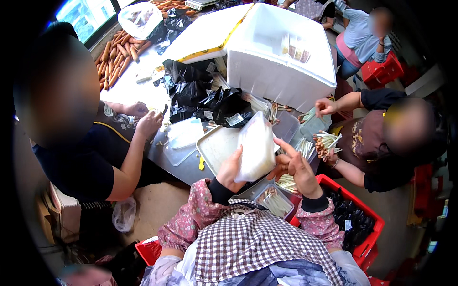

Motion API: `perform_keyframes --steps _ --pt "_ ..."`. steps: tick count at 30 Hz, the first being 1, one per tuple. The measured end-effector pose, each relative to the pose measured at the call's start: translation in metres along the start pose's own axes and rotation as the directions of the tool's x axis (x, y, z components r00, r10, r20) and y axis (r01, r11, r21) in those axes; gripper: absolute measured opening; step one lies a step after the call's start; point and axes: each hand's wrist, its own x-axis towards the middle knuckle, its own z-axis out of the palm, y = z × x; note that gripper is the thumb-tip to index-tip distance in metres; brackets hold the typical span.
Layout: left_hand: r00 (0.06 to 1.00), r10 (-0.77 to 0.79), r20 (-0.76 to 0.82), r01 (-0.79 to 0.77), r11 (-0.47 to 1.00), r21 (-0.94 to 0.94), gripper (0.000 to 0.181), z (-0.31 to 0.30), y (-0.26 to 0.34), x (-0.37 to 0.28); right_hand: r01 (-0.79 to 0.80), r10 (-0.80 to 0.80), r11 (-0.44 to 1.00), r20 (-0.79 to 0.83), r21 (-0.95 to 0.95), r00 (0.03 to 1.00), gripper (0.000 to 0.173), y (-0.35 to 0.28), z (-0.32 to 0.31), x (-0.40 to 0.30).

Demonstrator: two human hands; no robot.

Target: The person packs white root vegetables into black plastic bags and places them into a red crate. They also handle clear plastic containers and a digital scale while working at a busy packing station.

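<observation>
My left hand (230, 168) grips the left side of a translucent plastic container (256, 150), which is blurred and tilted above a shallow metal tray (219, 146). My right hand (298, 166) is at the container's right side with its fingers spread; whether a fingertip touches it is hard to tell. Below the hands, near my apron, stands a clear plastic box (273, 200) of thin white stalks with brownish ends. More pale stalks (286, 183) lie beside it, partly behind my right hand. The contents of the held container cannot be made out.
A large white foam box (279, 78) stands at the back, beside black plastic bags (225, 107) and piled carrots (118, 59). A co-worker at right holds a bundle of stalks (325, 144); another works at left. A red crate (372, 218) with black bags stands at lower right.
</observation>
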Motion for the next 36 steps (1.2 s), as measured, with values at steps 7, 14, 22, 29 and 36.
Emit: perform_keyframes --steps 7,14,22,29,36 --pt "0.874 -0.340 0.347 0.483 0.520 -0.705 0.043 -0.020 -0.006 0.003 0.056 -0.041 0.992 -0.128 0.113 0.991 0.069 -0.007 -0.005 -0.001" --pt "0.804 -0.298 0.514 0.587 0.531 -0.611 0.054 -0.019 -0.005 0.001 0.024 0.001 0.988 -0.165 0.150 0.986 0.060 0.002 -0.007 -0.007" --pt "0.927 -0.218 0.306 0.299 0.922 -0.247 0.055 -0.037 0.006 -0.003 0.013 0.002 0.997 -0.191 0.079 0.982 0.044 0.009 -0.006 -0.001" --pt "0.831 0.555 0.032 -0.076 0.057 0.996 0.059 -0.128 0.017 0.033 -0.079 0.076 0.997 -0.331 0.003 0.941 0.031 0.046 -0.046 0.035" --pt "0.857 0.499 -0.128 0.290 -0.262 0.920 0.070 -0.082 0.020 0.026 -0.012 -0.156 0.761 -0.202 -0.648 0.967 0.036 0.073 -0.020 0.156"
